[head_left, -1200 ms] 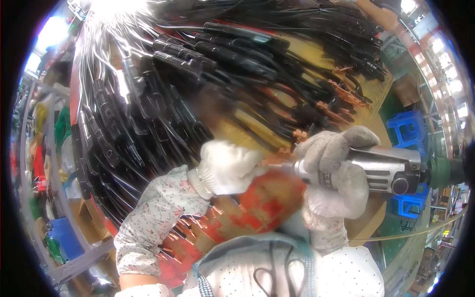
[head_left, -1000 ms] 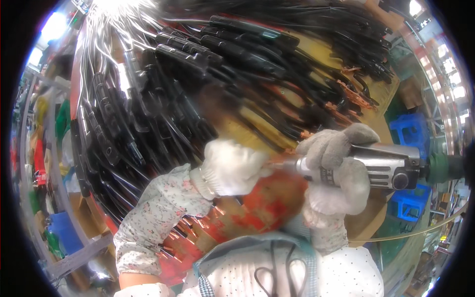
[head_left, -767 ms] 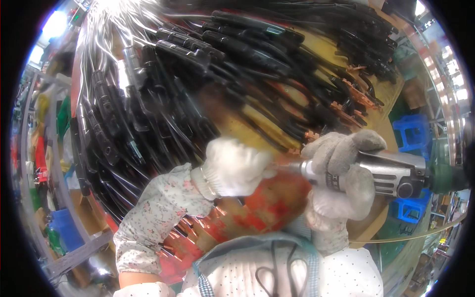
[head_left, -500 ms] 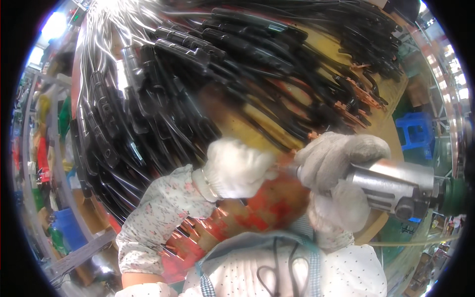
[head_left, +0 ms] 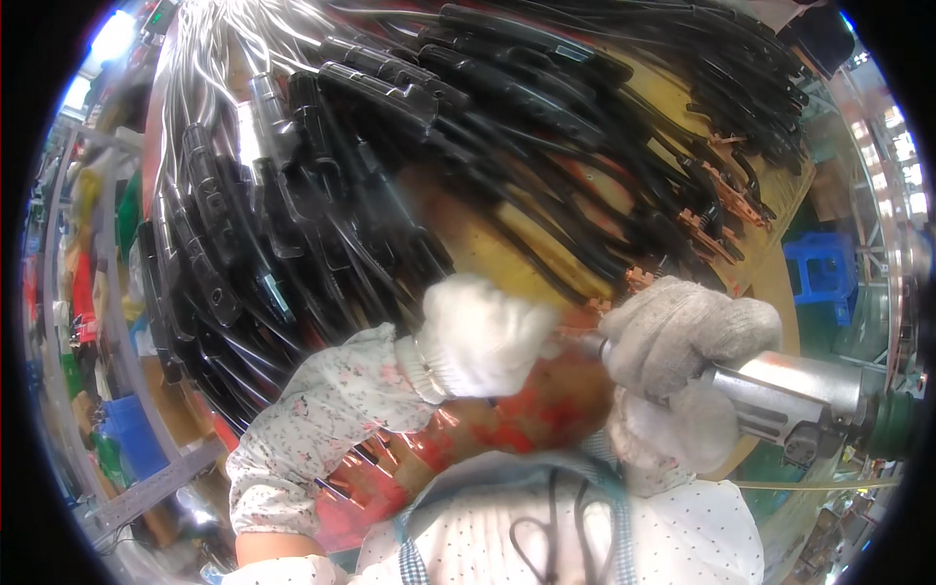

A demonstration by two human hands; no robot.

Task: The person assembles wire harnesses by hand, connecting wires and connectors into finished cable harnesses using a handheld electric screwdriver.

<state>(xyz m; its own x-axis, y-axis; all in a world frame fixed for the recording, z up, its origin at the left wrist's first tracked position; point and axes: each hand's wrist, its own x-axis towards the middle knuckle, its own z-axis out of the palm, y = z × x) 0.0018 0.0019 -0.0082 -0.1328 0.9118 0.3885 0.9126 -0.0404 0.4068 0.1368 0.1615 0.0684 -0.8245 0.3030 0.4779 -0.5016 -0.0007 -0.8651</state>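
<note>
My right hand (head_left: 673,341), in a grey-white knitted glove, is wrapped round a silver cylindrical power tool (head_left: 795,390) with a green rear end. The tool's narrow nose points left, toward my left hand (head_left: 478,336). That hand wears a white glove, is closed and slightly blurred, and sits almost at the tool's tip. What its fingers hold is hidden. Just beyond both hands lie black cables (head_left: 546,258) ending in copper-coloured metal pieces (head_left: 639,280). Bare copper-coloured rods (head_left: 385,458) stick out below my left forearm.
Many black handle-like parts (head_left: 210,224) with cables cover the far and left side of the worktop. Its red and yellow surface (head_left: 526,400) shows between them. Thin white wires (head_left: 210,58) gather at the far left. A blue stool (head_left: 821,273) stands beyond the right edge.
Both hands and the tool have shifted slightly right in the picture, and the cables have shifted too. My right hand keeps its hold on the tool; my left hand stays closed.
</note>
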